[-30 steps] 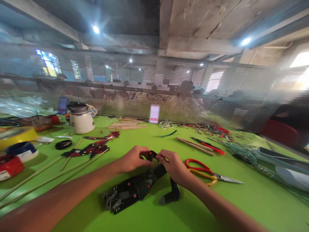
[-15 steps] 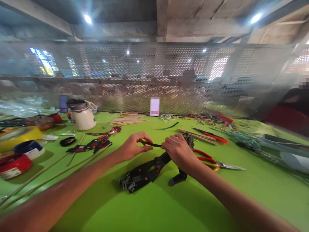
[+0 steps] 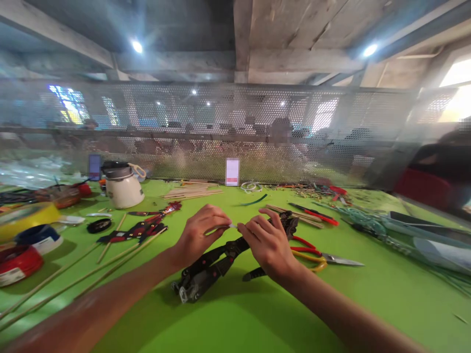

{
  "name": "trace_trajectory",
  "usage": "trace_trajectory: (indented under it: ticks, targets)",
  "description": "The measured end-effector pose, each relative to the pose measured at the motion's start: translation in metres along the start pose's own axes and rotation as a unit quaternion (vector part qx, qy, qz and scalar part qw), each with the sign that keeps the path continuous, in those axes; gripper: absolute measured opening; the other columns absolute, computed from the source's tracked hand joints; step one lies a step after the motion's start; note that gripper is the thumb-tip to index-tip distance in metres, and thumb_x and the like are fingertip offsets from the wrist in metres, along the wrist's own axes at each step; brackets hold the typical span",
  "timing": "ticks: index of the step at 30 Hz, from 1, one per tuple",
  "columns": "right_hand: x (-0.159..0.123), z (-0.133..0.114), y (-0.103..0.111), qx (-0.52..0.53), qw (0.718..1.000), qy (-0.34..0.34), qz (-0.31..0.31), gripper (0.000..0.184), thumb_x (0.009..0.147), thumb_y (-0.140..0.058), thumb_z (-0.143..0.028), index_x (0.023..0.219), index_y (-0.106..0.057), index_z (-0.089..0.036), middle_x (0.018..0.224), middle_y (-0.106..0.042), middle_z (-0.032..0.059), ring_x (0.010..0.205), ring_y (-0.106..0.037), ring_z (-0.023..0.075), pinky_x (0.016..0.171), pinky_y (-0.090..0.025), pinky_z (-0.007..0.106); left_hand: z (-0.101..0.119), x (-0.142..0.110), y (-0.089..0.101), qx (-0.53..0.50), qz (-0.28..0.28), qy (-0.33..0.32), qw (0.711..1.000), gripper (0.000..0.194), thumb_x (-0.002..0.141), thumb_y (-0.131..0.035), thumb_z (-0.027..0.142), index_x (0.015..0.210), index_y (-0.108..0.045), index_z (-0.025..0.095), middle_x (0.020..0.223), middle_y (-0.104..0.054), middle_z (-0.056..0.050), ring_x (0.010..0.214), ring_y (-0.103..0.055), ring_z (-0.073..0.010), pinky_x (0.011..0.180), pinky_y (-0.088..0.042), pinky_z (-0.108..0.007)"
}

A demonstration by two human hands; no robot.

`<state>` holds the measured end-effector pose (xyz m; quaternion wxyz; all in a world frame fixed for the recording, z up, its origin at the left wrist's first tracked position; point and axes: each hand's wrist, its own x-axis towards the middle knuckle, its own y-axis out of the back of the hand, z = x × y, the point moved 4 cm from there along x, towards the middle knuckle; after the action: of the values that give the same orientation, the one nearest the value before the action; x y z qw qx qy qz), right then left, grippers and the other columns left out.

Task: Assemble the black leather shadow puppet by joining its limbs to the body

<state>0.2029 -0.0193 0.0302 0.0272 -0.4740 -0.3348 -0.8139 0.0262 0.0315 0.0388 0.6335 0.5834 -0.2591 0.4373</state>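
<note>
A black jointed flat puppet (image 3: 209, 272) with reddish dots and pale markings hangs or lies slantwise beneath my hands, its patterned upper end (image 3: 290, 221) showing past my right hand. My right hand (image 3: 270, 240) is closed on the puppet, thumb and forefinger pinched, the other fingers curled. My left hand (image 3: 202, 233) pinches with thumb and fingertips just left of it. A tiny whitish thing (image 3: 232, 225) shows between the two sets of fingertips; its kind is too small to tell. Scissors (image 3: 316, 257) with red and yellow handles lie right of my right hand.
Left on the green table (image 3: 239, 328) lie a red and black puppet (image 3: 140, 229) with thin sticks, tape rolls (image 3: 39, 239) and a cream jug (image 3: 124, 189). At the back are wooden sticks (image 3: 195, 190) and a perforated screen (image 3: 184, 157). A red-handled tool (image 3: 314, 214) lies right.
The black strip stretched between my fingers half a second ago no longer shows; a tiny whitish thing is there now. My right fingers have spread a little, and the puppet has turned.
</note>
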Motion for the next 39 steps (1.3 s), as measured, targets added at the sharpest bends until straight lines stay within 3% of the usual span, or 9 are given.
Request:
trace_trajectory:
  ticks: [4,9,15,21,26,30,33,37,39]
  targets:
    - [-0.002,0.003,0.001,0.001,1.0,-0.008,0.021,0.015,0.099,-0.053,-0.013,0.102,-0.068,-0.014,0.077,-0.063,0.0017,0.081,-0.055,0.0157,0.105,-0.039,0.042,0.006,0.002,0.001,-0.06,0.018,0.021,0.998,0.017,0.092,-0.064,0.008,0.103,-0.071,0.019,0.099,-0.071,-0.007,0.1,-0.064,-0.0197,0.091,-0.052,-0.036]
    - [-0.004,0.006,-0.003,0.025,0.999,-0.03,-0.026,0.022,0.101,-0.048,-0.014,0.107,-0.068,-0.021,0.082,-0.065,0.0026,0.085,-0.056,0.0174,0.106,-0.036,0.042,0.002,0.002,-0.002,-0.126,-0.01,0.121,0.985,0.012,0.092,-0.065,0.011,0.097,-0.072,0.019,0.1,-0.072,-0.007,0.103,-0.065,-0.0198,0.093,-0.052,-0.036]
    - [-0.007,0.008,-0.009,0.032,0.998,-0.038,-0.049,0.021,0.102,-0.047,-0.016,0.106,-0.067,-0.018,0.084,-0.066,0.0034,0.084,-0.055,0.0174,0.104,-0.036,0.043,-0.005,-0.001,-0.003,-0.095,-0.012,0.145,0.985,0.009,0.092,-0.068,0.019,0.097,-0.075,0.02,0.091,-0.071,-0.006,0.09,-0.064,-0.0179,0.08,-0.052,-0.031]
    - [-0.008,0.009,-0.015,0.027,0.997,-0.036,-0.069,0.021,0.102,-0.045,-0.017,0.104,-0.067,-0.016,0.082,-0.064,0.0038,0.083,-0.054,0.0175,0.102,-0.038,0.043,-0.011,-0.003,-0.004,-0.06,-0.011,0.153,0.986,0.009,0.092,-0.069,0.026,0.096,-0.076,0.023,0.091,-0.07,-0.005,0.096,-0.062,-0.0188,0.085,-0.05,-0.031]
    - [-0.002,0.015,-0.013,0.077,0.994,-0.045,-0.069,0.025,0.102,-0.043,-0.014,0.108,-0.068,-0.015,0.096,-0.066,0.0085,0.094,-0.057,0.0203,0.103,-0.042,0.044,-0.036,-0.013,-0.011,-0.097,-0.046,0.323,0.94,0.019,0.082,-0.075,0.034,0.094,-0.075,0.019,0.093,-0.072,-0.005,0.09,-0.067,-0.02,0.085,-0.052,-0.032]
    - [0.004,0.028,-0.002,0.149,0.984,-0.092,-0.034,0.03,0.101,-0.04,-0.01,0.11,-0.068,-0.014,0.104,-0.065,0.0124,0.098,-0.059,0.0201,0.088,-0.051,0.035,-0.06,-0.025,-0.012,-0.097,-0.051,0.406,0.907,0.029,0.078,-0.076,0.04,0.088,-0.071,0.013,0.079,-0.074,-0.005,0.068,-0.068,-0.0188,0.065,-0.055,-0.029]
    - [0.001,0.043,-0.003,0.155,0.977,-0.139,-0.035,0.029,0.097,-0.043,-0.007,0.11,-0.068,-0.013,0.105,-0.065,0.0127,0.1,-0.06,0.02,0.088,-0.051,0.034,-0.072,-0.031,-0.014,-0.101,-0.067,0.433,0.893,0.031,0.08,-0.072,0.043,0.088,-0.068,0.013,0.075,-0.075,-0.007,0.063,-0.069,-0.0181,0.061,-0.055,-0.028]
    - [-0.014,0.061,-0.022,0.172,0.96,-0.201,-0.095,0.025,0.094,-0.05,-0.007,0.104,-0.071,-0.015,0.102,-0.069,0.0106,0.096,-0.063,0.0195,0.087,-0.051,0.034,-0.078,-0.037,-0.014,-0.072,-0.1,0.432,0.894,0.036,0.083,-0.066,0.045,0.1,-0.066,0.014,0.073,-0.075,-0.008,0.063,-0.07,-0.0206,0.056,-0.053,-0.029]
    - [-0.024,0.064,-0.035,0.184,0.947,-0.218,-0.148,0.022,0.092,-0.054,-0.009,0.099,-0.073,-0.017,0.098,-0.071,0.0089,0.088,-0.065,0.0179,0.081,-0.052,0.032,-0.078,-0.038,-0.013,-0.031,-0.125,0.414,0.901,0.031,0.083,-0.067,0.045,0.092,-0.069,0.015,0.066,-0.072,-0.007,0.059,-0.067,-0.0217,0.055,-0.049,-0.03]
